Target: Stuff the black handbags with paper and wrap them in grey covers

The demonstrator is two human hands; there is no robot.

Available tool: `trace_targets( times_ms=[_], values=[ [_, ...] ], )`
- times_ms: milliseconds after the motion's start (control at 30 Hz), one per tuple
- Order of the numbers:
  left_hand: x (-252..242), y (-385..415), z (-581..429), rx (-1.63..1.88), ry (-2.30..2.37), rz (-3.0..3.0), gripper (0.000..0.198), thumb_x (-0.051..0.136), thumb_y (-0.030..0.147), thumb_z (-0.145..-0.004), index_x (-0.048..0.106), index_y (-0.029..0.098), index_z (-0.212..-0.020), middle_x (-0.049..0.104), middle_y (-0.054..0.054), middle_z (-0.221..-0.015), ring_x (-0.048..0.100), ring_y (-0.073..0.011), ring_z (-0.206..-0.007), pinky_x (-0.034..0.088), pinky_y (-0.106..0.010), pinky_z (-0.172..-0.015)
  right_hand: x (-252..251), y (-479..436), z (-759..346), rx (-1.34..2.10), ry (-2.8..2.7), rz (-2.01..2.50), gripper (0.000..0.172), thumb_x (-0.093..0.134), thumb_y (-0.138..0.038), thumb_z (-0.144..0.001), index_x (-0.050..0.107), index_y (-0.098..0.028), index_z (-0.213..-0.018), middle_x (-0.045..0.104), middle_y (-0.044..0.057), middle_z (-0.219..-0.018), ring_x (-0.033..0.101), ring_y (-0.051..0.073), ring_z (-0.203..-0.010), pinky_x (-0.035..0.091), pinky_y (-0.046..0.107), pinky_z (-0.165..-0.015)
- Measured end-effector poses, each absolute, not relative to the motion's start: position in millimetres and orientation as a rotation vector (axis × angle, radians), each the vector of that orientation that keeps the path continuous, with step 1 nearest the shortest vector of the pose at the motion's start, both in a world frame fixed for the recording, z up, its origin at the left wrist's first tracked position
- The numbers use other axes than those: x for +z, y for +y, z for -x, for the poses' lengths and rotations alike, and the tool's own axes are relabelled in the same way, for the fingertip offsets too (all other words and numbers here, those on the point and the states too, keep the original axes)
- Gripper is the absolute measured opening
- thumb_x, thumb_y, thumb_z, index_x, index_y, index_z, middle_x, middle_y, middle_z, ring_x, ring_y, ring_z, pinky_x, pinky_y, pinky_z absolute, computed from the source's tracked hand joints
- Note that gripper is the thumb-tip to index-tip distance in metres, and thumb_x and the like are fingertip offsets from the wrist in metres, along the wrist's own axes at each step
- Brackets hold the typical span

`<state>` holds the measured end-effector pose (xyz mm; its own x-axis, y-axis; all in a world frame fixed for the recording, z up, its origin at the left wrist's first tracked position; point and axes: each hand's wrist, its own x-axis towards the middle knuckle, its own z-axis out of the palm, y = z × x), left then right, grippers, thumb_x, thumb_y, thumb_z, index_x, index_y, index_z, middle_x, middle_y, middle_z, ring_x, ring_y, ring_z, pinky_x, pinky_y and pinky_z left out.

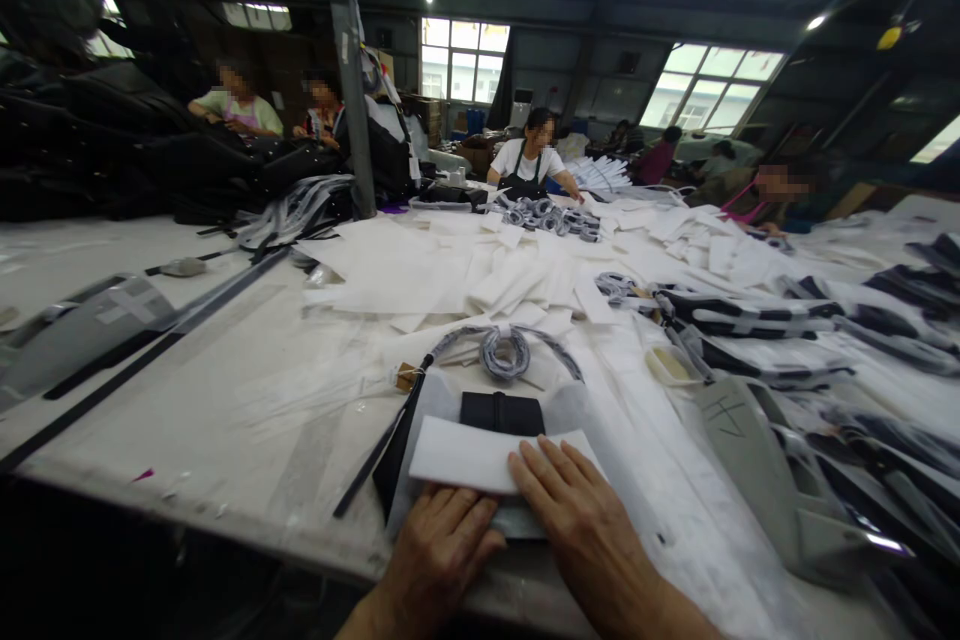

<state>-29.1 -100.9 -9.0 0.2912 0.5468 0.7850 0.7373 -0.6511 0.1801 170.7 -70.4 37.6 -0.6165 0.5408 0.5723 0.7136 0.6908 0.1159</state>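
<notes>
Lying open and flat, left hand [439,555] and right hand [585,530] press one white foam sheet [472,455].

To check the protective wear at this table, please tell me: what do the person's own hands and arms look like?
The left hand and the right hand are bare, with no gloves, and no ring shows. The right forearm is also bare, with no sleeve in view.
</notes>
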Motion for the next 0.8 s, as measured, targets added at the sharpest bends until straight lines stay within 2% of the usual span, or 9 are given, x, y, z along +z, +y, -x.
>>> trace_targets(
  times_ms=[267, 533, 633, 800],
  values=[
    [-15.6, -102.5, 33.1, -1.384, -1.147, 2.393, 0.022, 0.049, 0.027, -0.103, 0.068, 0.016, -0.1, 0.073, -0.005, -0.088, 0.067, -0.0176, -0.078, 0.052, -0.029, -0.077, 30.6, -77.1, -171.0, -0.509, -2.383, 0.978, 0.034, 0.041, -0.011, -0.095, 0.065, -0.017, -0.119, 0.072, 0.006, -0.12, 0.063, 0.026, -0.111, 0.045, 0.042, -0.101],
    [-15.8, -108.5, 28.9, -1.406, -1.168, 2.389, 0.015, 0.055, 0.014, -0.098, 0.067, 0.017, -0.089, 0.068, -0.002, -0.074, 0.063, -0.0147, -0.067, 0.051, -0.027, -0.068, 20.3, -79.9, -179.0, -0.425, -2.341, 0.859, 0.05, 0.03, -0.002, -0.094, 0.062, -0.018, -0.128, 0.069, 0.006, -0.125, 0.055, 0.023, -0.125, 0.033, 0.045, -0.113],
    [-17.1, -111.0, 30.3, -1.375, -1.155, 2.384, 0.015, 0.056, 0.012, -0.097, 0.069, 0.016, -0.092, 0.069, -0.003, -0.076, 0.065, -0.0153, -0.068, 0.051, -0.029, -0.069, 18.7, -81.1, -175.6, -0.44, -2.343, 0.887, 0.043, 0.034, -0.007, -0.096, 0.064, -0.019, -0.125, 0.069, 0.006, -0.124, 0.054, 0.025, -0.125, 0.032, 0.047, -0.113],
    [-7.1, -128.0, 38.2, -1.183, -1.149, 2.385, 0.023, 0.048, 0.011, -0.1, 0.068, 0.014, -0.11, 0.075, -0.008, -0.094, 0.071, -0.0179, -0.084, 0.056, -0.029, -0.076, 23.7, -77.4, -169.1, -0.559, -2.482, 0.875, 0.028, 0.047, -0.016, -0.096, 0.066, -0.018, -0.117, 0.068, 0.006, -0.124, 0.055, 0.028, -0.123, 0.037, 0.047, -0.109]
  ],
)
